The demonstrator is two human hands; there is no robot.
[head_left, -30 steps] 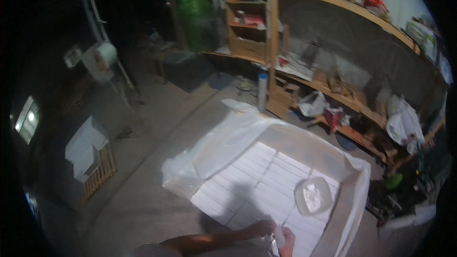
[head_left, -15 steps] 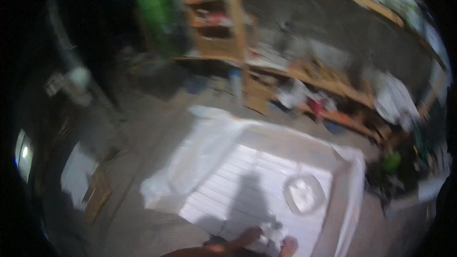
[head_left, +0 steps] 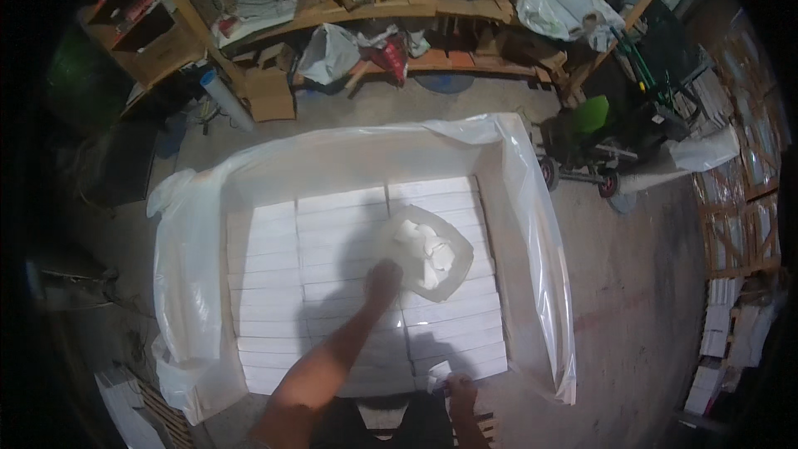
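Note:
A large carton [head_left: 366, 155] lined with clear plastic film stands before me, filled with rows of white flat bundles [head_left: 341, 220]. On these bundles, toward the right, rests a translucent plastic tub [head_left: 456, 281] holding crumpled white scraps [head_left: 433, 254]. My left hand [head_left: 384, 281] reaches over the bundles and is closed at the tub's left rim; its fingertips are partly hidden in shadow. Near the front edge of the carton, my right hand [head_left: 461, 389] is closed on a small white piece of paper [head_left: 438, 375].
Plastic film [head_left: 187, 283] drapes over the carton's walls. Beyond it is a wooden shelf [head_left: 366, 12] with bags and cardboard. A hand cart [head_left: 586, 150] stands at the right, and wrapped pallets [head_left: 740, 224] line the far right side. A blue-white roll [head_left: 224, 98] leans at the back left.
My view has swung to face the carton squarely. My left hand has moved from beside the right hand, near the front edge, out to the tub's rim. The right hand stays near the front edge.

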